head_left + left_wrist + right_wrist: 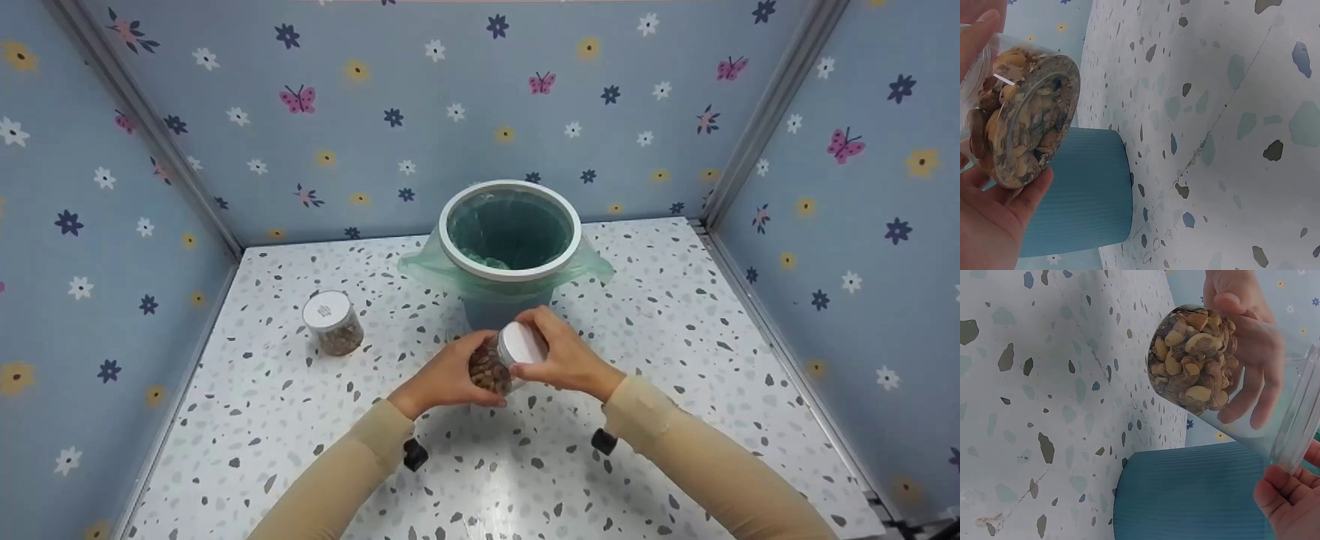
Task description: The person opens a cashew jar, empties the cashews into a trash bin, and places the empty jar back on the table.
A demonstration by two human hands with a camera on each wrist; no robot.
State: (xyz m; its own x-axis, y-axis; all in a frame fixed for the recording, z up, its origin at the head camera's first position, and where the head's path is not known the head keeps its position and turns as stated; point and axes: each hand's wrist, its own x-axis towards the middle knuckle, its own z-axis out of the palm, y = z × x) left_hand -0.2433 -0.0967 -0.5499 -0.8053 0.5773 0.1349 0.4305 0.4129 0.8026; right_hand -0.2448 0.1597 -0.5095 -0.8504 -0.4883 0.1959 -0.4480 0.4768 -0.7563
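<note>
A clear jar (pixel 489 373) with a white lid (pixel 523 343) is tilted between both hands in front of a bin. Nuts (pixel 1196 363), some shelled and some with brown skins, are heaped towards its base. My left hand (pixel 448 373) grips the jar's body, thumb and fingers spread around it near the base. With thumb and fingers on either side, my right hand (pixel 568 358) grips the lid end. In the left wrist view the jar's round base (pixel 1039 121) faces the camera, above the table.
Behind the hands stands a blue ribbed bin (pixel 1092 191) with a white rim (pixel 510 274) and a green liner bag (pixel 427 266) folded over it. A second white-lidded jar (pixel 335 324) with brown contents stands left on the speckled table (pixel 262 420). Patterned walls (pixel 420 67) enclose three sides.
</note>
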